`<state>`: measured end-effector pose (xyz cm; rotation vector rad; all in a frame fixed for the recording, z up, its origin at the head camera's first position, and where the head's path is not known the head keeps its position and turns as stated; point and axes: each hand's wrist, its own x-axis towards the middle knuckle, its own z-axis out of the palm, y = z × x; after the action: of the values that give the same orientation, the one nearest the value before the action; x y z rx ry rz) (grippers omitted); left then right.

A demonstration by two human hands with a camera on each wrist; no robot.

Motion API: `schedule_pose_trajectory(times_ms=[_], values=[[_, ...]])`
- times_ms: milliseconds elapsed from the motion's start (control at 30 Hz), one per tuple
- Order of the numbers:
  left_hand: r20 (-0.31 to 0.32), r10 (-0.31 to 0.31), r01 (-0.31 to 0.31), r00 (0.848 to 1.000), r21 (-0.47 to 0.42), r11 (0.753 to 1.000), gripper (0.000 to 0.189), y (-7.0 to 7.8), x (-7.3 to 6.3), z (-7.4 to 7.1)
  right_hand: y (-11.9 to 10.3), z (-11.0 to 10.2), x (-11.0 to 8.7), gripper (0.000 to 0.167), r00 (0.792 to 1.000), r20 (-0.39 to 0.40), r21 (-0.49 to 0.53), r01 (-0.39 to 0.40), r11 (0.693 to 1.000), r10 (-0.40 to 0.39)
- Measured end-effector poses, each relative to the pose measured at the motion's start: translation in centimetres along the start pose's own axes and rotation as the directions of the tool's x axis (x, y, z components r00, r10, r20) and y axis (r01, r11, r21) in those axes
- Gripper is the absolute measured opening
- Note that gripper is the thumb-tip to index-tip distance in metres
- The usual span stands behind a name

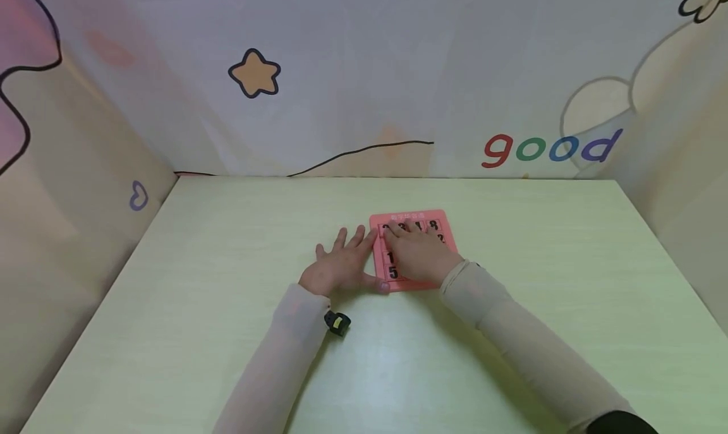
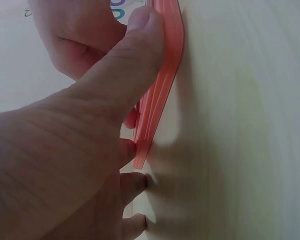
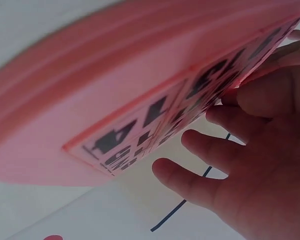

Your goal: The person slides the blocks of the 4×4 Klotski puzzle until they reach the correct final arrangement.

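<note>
A pink number sliding puzzle (image 1: 411, 286) with black digits on its tiles lies flat on the table, near the middle in the head view. My left hand (image 1: 343, 265) is spread beside it, the index finger along the left edge and the thumb (image 2: 146, 37) at the near left corner. Over the tiles lies my right hand (image 1: 423, 255), its fingertips (image 1: 395, 227) on the upper left of the number grid and its palm covering much of the middle. In the right wrist view, fairly straight fingers reach across the puzzle's face (image 3: 155, 112).
The pale table (image 1: 170, 333) carries the puzzle and both forearms. A printed cloth wall (image 1: 352, 74) with a star and the word "good" stands behind the far edge; cloth sides rise at left and right. A small black and yellow device (image 1: 338, 323) sits at the left wrist.
</note>
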<state>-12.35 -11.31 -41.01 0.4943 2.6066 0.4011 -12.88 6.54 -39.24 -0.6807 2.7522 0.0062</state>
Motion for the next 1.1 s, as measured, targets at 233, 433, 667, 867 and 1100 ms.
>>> schedule_pose_trajectory(times_ms=[233, 433, 667, 867, 1100], values=[[-0.002, 0.001, -0.001, 1.000, -0.009, 1.000, 0.114, 0.2, -0.1, 0.1, -0.1, 0.6, -1.1, 0.065, 1.000, 0.026, 0.030, 0.015, 0.999, -0.016], [-0.001, -0.001, 0.001, 1.000, -0.008, 1.000, 0.115, 0.2, 0.0, 0.1, -0.6, 1.4, -3.4, 0.058, 0.996, 0.028, 0.018, 0.078, 0.997, -0.079], [-0.010, -0.004, 0.004, 1.000, 0.004, 1.000, 0.117, 0.0, 0.3, 0.2, -1.1, 1.8, -5.1, 0.058, 0.994, 0.019, 0.019, 0.103, 0.994, -0.104], [-0.007, -0.005, 0.005, 1.000, -0.006, 1.000, 0.117, 0.0, 0.2, 0.2, -1.3, 1.4, -5.3, 0.057, 0.994, 0.022, 0.033, 0.102, 0.994, -0.103], [0.001, -0.004, 0.004, 1.000, -0.014, 1.000, 0.117, 0.1, 0.1, 0.0, -1.0, 1.3, -3.6, 0.061, 0.998, -0.002, 0.034, 0.068, 0.997, -0.068]])
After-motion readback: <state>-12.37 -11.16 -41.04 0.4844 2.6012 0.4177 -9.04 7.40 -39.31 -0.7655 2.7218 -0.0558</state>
